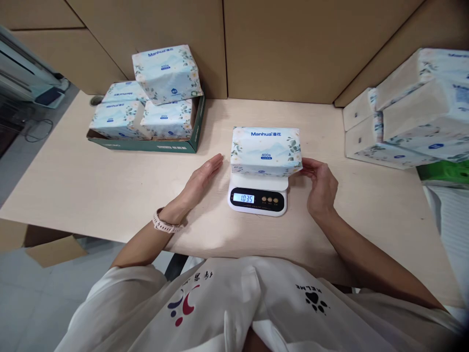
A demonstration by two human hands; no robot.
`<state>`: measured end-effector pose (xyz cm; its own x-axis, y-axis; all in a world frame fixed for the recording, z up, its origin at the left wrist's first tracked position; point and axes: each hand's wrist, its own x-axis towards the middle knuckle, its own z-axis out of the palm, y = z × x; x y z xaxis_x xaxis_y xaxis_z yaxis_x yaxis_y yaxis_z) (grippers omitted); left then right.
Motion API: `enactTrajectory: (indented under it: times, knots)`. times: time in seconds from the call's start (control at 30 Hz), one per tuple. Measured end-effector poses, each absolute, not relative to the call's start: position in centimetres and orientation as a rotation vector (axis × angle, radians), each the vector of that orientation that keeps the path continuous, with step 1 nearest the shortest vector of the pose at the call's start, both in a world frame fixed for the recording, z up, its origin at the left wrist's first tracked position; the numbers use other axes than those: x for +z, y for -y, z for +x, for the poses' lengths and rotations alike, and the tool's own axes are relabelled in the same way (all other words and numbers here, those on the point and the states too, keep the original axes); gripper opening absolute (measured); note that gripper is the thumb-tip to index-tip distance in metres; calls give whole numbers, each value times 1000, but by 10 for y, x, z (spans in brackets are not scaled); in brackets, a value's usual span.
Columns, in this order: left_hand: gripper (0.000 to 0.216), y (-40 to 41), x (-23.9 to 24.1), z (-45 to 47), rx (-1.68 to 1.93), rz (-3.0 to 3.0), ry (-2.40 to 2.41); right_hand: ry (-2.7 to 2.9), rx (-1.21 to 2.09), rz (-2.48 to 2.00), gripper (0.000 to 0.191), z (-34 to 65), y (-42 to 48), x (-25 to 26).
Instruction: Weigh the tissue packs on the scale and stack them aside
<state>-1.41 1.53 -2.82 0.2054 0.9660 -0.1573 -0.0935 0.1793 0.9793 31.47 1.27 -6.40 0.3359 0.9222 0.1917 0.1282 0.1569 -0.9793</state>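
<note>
A pack of tissues (266, 150) with a blue floral print rests on a white digital kitchen scale (258, 195), whose lit display seems to read 103.5. My left hand (204, 178) is left of the pack and apart from it, fingers stretched out and holding nothing. At the pack's lower right corner is my right hand (321, 186). Its fingertips reach the pack's side, partly hidden behind it, and the hand is not wrapped round it. Whether those fingertips press on the pack I cannot tell.
At the back left, a shallow green box (154, 145) holds several tissue packs, with another tissue pack (168, 73) tilted on top. More tissue packs (410, 117) are stacked at the right edge, near a green package (445, 172). Brown cardboard panels (278, 54) line the wooden table's (146, 190) back.
</note>
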Motion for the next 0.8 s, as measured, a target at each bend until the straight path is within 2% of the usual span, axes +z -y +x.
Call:
enactTrajectory:
  times: [0.47,0.8]
  knots:
    - [91,-16,-27,-13,983,1093,-1066,1139,744,-1305,55,314,-9,-62]
    - [79,-10,-19,-13,953,1285,-1132,1224,685,-1326,57,310,-7,-49]
